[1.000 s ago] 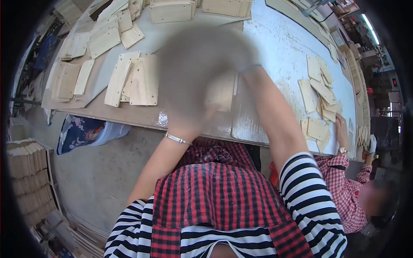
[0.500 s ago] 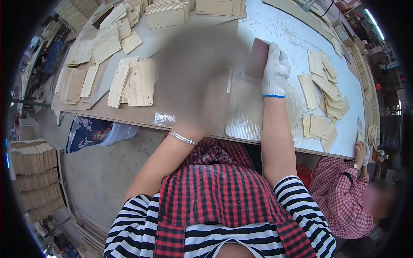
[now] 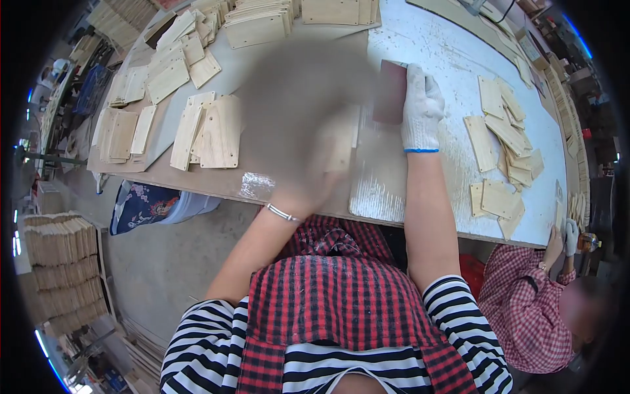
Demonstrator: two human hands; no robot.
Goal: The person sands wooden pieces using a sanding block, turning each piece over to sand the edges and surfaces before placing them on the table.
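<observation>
My right hand [image 3: 422, 108], in a white knitted glove with a blue cuff edge, is closed on a reddish-brown piece of sandpaper [image 3: 392, 95] held at the worktable's middle. My left hand [image 3: 314, 187], bare with a silver bracelet at the wrist, reaches over the table's front part. A grey blur covers its fingers, so their grip is hidden. Beside it, a pale wooden piece [image 3: 342, 146] shows partly through the blur. Left of the blur lies a small group of thin wooden plates [image 3: 220, 134] with drilled corner holes.
More plates [image 3: 167, 79] are heaped at the table's left, with stacks [image 3: 259, 27] along the far side. Loose plates [image 3: 508, 131] lie on the right of the worktable [image 3: 453, 46]. A co-worker [image 3: 525, 308] in a checked top is at the right edge. Stacked wood [image 3: 62, 262] stands lower left.
The whole view has shifted slightly, with the table appearing a little further right and lower. My right hand still grips the sandpaper, now held more upright.
</observation>
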